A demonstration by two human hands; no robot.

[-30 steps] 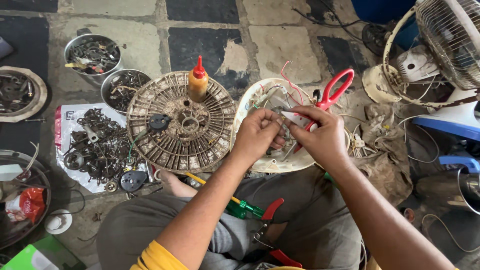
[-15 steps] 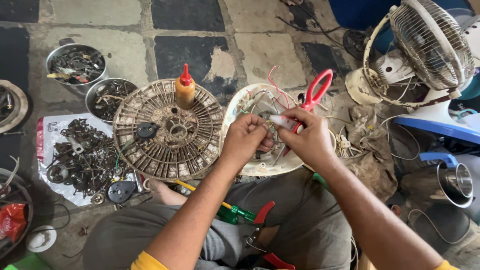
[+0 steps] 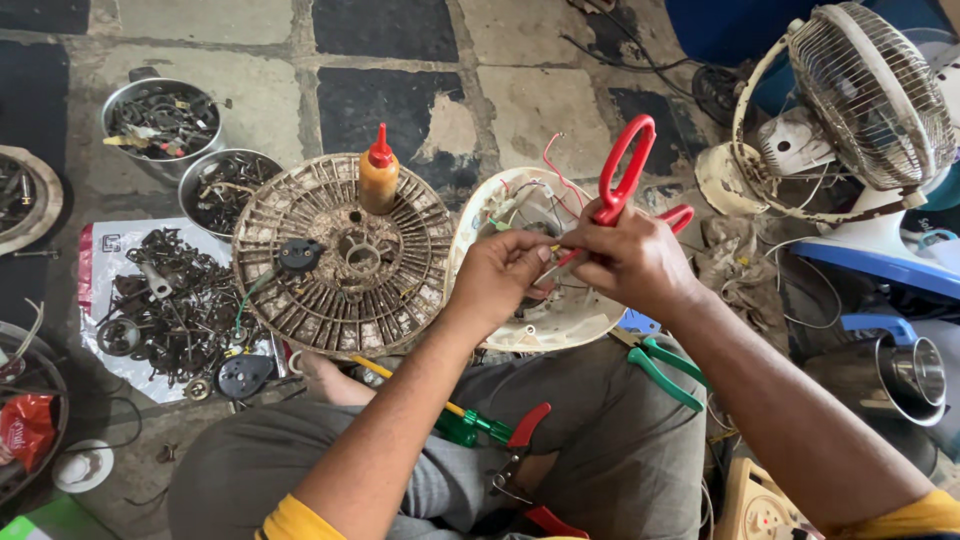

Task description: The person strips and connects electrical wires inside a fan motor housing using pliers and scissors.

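My right hand [image 3: 632, 258] grips red-handled scissors [image 3: 625, 175], their handles sticking up above my knuckles. My left hand [image 3: 497, 277] pinches thin wires close to the scissor blades, which my fingers hide. Both hands work over a round cream fan housing [image 3: 560, 320] with red and white wires [image 3: 552, 172] coming out of it. The housing rests on my lap and the floor. Left of it lies a dirty round fan grille disc [image 3: 345, 255] with an orange squeeze bottle [image 3: 378, 180] standing on it.
Two metal pots of scrap parts [image 3: 160, 122] [image 3: 215, 190] and a sheet covered in small metal parts [image 3: 165, 300] lie at the left. A table fan [image 3: 850, 110] stands at the right. Green-handled pliers [image 3: 660, 365], a green screwdriver [image 3: 455, 420] and red-handled pliers [image 3: 525, 440] rest on my lap.
The view has shifted, so everything sits lower and more to the right. My right hand has tilted the scissors more upright, and both hands stay together at the wires.
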